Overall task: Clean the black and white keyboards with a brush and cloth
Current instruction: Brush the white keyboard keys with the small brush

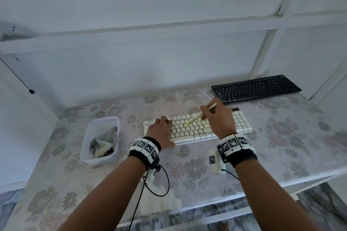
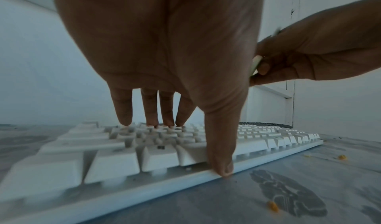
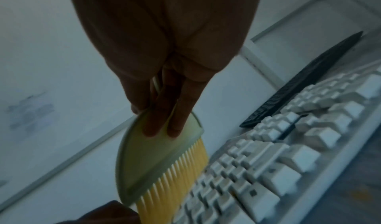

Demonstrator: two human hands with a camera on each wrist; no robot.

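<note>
A white keyboard (image 1: pixel 195 129) lies in the middle of the flowered table. My left hand (image 1: pixel 161 129) rests spread on its left end, fingertips (image 2: pixel 151 123) on the keys and thumb (image 2: pixel 221 162) against its front edge. My right hand (image 1: pixel 216 116) grips a pale green brush (image 1: pixel 199 116) with yellow bristles (image 3: pixel 177 173), whose tips touch the middle keys of the white keyboard (image 3: pixel 268 162). A black keyboard (image 1: pixel 255 89) sits at the back right, beyond the white one. A crumpled grey cloth (image 1: pixel 104 142) lies in a clear plastic tub (image 1: pixel 86 137) to the left.
The table (image 1: pixel 281 146) has a floral cover and stands inside a white frame with a rail and walls behind. Orange crumbs (image 2: pixel 272 206) lie on the cover in front of the white keyboard. A white cable (image 1: pixel 204 94) runs from the white keyboard toward the black one.
</note>
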